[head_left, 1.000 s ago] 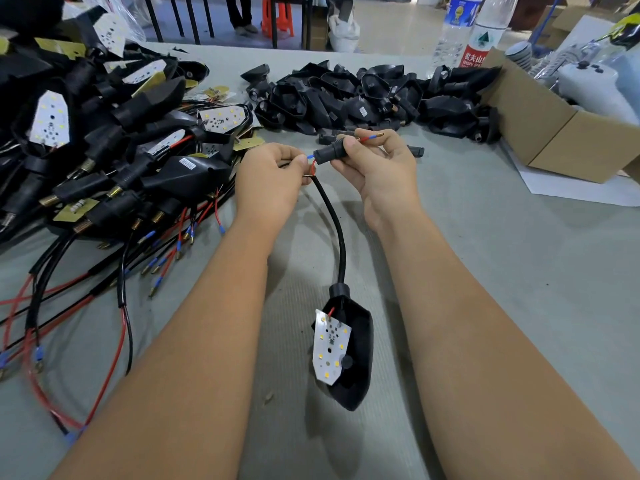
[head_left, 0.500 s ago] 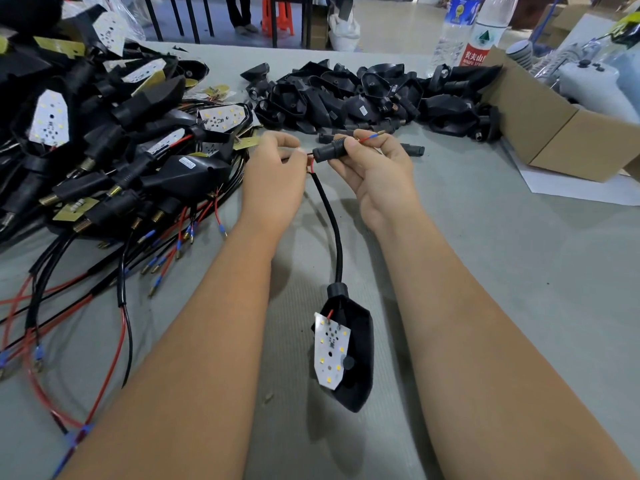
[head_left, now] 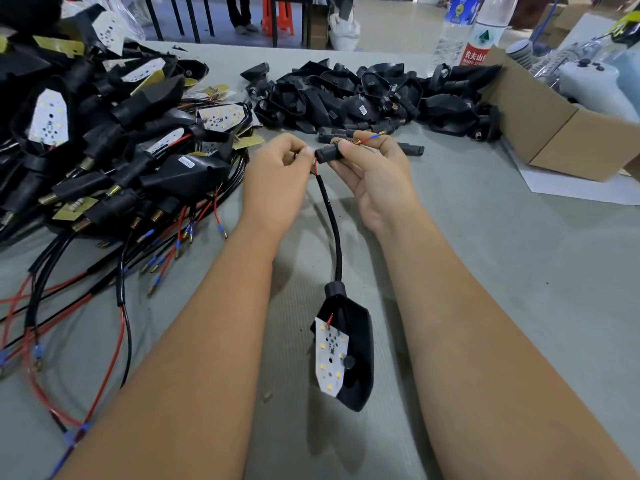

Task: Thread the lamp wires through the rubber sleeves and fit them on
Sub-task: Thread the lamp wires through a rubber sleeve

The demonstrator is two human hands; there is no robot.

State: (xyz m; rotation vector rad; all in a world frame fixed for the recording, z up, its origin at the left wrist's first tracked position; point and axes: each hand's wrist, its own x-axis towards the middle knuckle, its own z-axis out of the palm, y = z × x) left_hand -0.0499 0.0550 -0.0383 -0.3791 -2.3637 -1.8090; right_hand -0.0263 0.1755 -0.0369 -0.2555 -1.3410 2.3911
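A black lamp housing (head_left: 358,355) with a white LED board (head_left: 330,356) lies on the table between my forearms. Its black cable (head_left: 333,226) curves up to my hands. My right hand (head_left: 375,178) grips a black rubber sleeve (head_left: 328,155) with a threaded brass end. A red wire with a blue terminal (head_left: 371,137) sticks out of the sleeve's far end. My left hand (head_left: 277,178) pinches the wires just left of the sleeve, where the cable sheath ends.
A heap of wired lamps (head_left: 114,140) with red and black leads covers the left side. Empty black housings (head_left: 363,95) lie piled at the back, with loose sleeves (head_left: 410,148) in front. A cardboard box (head_left: 554,133) and two bottles (head_left: 479,32) stand at the right.
The red wire's blue terminal has come further out of the sleeve's far end. Both hands stay at the same spot above the table.
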